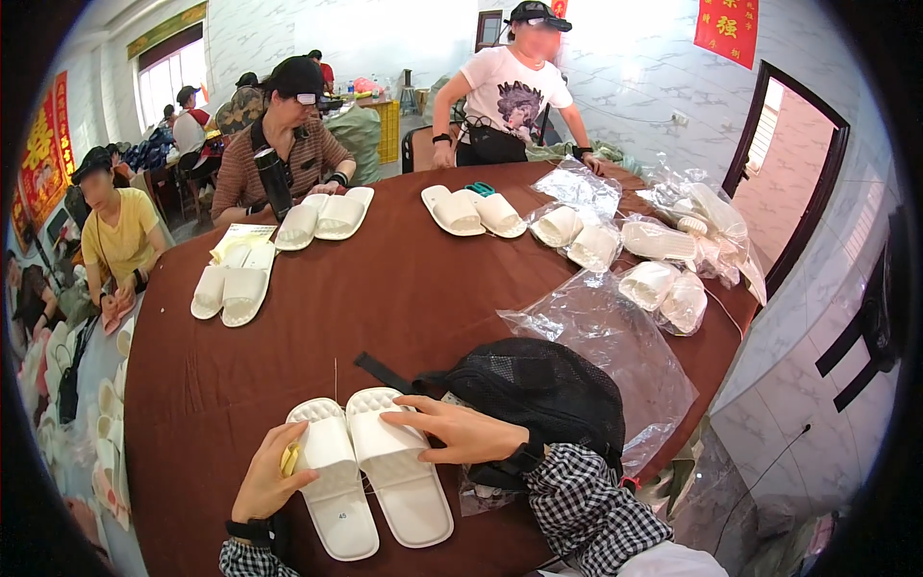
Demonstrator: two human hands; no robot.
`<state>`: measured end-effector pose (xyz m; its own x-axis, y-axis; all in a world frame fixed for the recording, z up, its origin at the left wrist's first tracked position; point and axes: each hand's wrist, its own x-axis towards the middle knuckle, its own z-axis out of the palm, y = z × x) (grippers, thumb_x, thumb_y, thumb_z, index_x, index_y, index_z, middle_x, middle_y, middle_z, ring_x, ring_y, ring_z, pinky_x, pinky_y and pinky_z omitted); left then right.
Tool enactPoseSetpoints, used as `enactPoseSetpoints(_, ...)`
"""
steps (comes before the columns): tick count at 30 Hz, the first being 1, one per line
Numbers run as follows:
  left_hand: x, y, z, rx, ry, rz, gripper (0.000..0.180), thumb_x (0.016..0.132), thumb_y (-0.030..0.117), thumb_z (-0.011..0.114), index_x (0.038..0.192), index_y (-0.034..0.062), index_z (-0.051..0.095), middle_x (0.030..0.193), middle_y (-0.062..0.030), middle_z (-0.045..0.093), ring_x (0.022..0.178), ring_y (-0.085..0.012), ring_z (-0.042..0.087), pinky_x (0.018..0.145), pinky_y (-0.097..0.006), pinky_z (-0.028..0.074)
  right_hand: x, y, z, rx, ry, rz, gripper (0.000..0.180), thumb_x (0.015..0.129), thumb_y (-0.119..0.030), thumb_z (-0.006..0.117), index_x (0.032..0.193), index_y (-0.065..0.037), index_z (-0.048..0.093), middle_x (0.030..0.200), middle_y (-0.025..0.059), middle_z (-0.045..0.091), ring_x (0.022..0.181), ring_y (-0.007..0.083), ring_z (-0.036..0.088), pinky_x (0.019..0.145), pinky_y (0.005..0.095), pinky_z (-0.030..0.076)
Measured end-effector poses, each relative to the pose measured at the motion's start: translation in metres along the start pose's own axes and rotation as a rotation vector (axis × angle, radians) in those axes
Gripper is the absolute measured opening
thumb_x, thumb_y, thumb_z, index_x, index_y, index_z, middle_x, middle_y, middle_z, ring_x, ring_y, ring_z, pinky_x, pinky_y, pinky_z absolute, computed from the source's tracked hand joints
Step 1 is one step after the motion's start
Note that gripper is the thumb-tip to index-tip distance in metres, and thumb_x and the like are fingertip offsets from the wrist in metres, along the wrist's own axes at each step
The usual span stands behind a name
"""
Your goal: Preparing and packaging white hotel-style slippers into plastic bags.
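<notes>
A pair of white slippers lies side by side in front of me, toes away, with textured insoles and broad straps. My left hand curls at the left slipper's outer edge, its thumb at the strap. A small yellow object shows inside that hand; most of it is hidden, so its kind is unclear. My right hand rests over the right slipper's strap, fingers stretched out and thumb apart, touching it without gripping. A thin thread-like line rises above the left slipper's toe.
A black mesh bag lies beside my right forearm, next to a clear plastic bag. Bagged white slippers crowd the right of the brown-covered table. Other slipper pairs lie farther off. Two people are at the far edge; others are leftward.
</notes>
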<state>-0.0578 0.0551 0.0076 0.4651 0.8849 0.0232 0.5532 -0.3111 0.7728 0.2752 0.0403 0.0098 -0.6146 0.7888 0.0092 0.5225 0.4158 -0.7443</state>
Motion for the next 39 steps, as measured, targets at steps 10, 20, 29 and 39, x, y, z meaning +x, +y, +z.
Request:
enactPoseSetpoints(10,0.001,0.003,0.0,-0.038,-0.007,-0.021,0.074,0.074,0.005,0.079,0.142,0.0017,0.049,0.14,-0.0173,0.049,0.132,-0.031,0.047,0.113,-0.037,0.035,-0.001,0.007,0.005,0.013,0.051,-0.036,0.072,0.085,-0.009,0.068,0.149,-0.003,0.036,0.152,0.0243,0.034,0.134,0.0384,0.045,0.106,0.0403,0.044)
enactPoseSetpoints(20,0.002,0.003,0.004,0.015,0.064,0.035,0.068,0.077,0.012,0.082,0.137,-0.0006,0.053,0.14,-0.0165,0.05,0.13,-0.0313,0.05,0.109,-0.037,0.041,-0.004,0.001,0.002,-0.093,0.1,-0.055,0.067,0.083,-0.004,0.064,0.146,-0.003,0.04,0.147,0.0243,0.04,0.125,0.0386,0.053,0.101,0.0416,0.047)
enactPoseSetpoints(29,0.001,-0.002,0.003,-0.007,0.066,0.023,0.069,0.075,0.011,0.083,0.136,0.0001,0.053,0.137,-0.0164,0.053,0.126,-0.0311,0.053,0.107,-0.037,0.043,-0.004,-0.006,0.0,-0.114,0.126,-0.019,0.067,0.08,-0.003,0.064,0.144,-0.003,0.043,0.143,0.0238,0.044,0.122,0.0393,0.054,0.101,0.0422,0.047)
enactPoseSetpoints(39,0.003,-0.001,0.004,0.012,0.086,0.039,0.068,0.076,0.012,0.082,0.136,0.0003,0.053,0.134,-0.0157,0.054,0.123,-0.0308,0.055,0.104,-0.037,0.044,-0.004,0.006,0.005,-0.164,0.167,-0.032,0.069,0.082,-0.007,0.066,0.147,-0.008,0.042,0.146,0.0179,0.043,0.123,0.0373,0.051,0.102,0.0415,0.045)
